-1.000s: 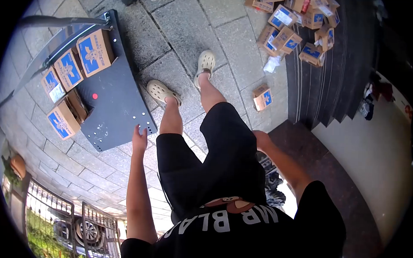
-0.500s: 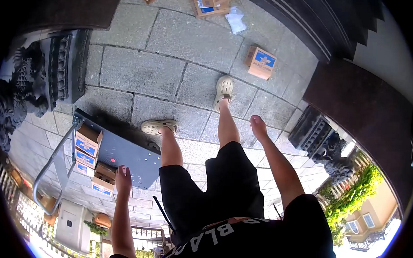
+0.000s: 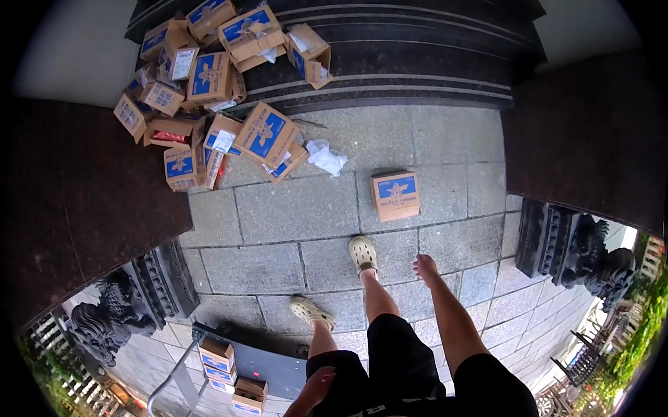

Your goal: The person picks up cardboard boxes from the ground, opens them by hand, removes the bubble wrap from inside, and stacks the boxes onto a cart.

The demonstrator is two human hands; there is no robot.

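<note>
My right hand (image 3: 424, 267) hangs empty with loosely bent fingers, to the right of my front shoe (image 3: 362, 253). The nearest carton to it is a single closed cardboard box (image 3: 396, 196) with a blue printed panel, on the paving ahead. My left hand (image 3: 319, 386) is low in the view against my black shorts, its fingers loosely curved with nothing visible in them. To its left stands a dark flatbed cart (image 3: 273, 369), with small cartons (image 3: 217, 355) along its handle end and an open-topped carton (image 3: 249, 397) beside them.
A heap of cartons (image 3: 267, 133), some open, spreads over the dark steps (image 3: 413, 57) and paving at upper left. A white plastic bag (image 3: 326, 157) lies beside it. Carved dark statues (image 3: 117, 311) stand on pedestals at both sides. The cart's metal handle (image 3: 170, 383) rises at lower left.
The view has turned toward the steps, bringing the heap and single box to the front. The cart now sits lower in view. My feet have stepped, and both hands remain empty.
</note>
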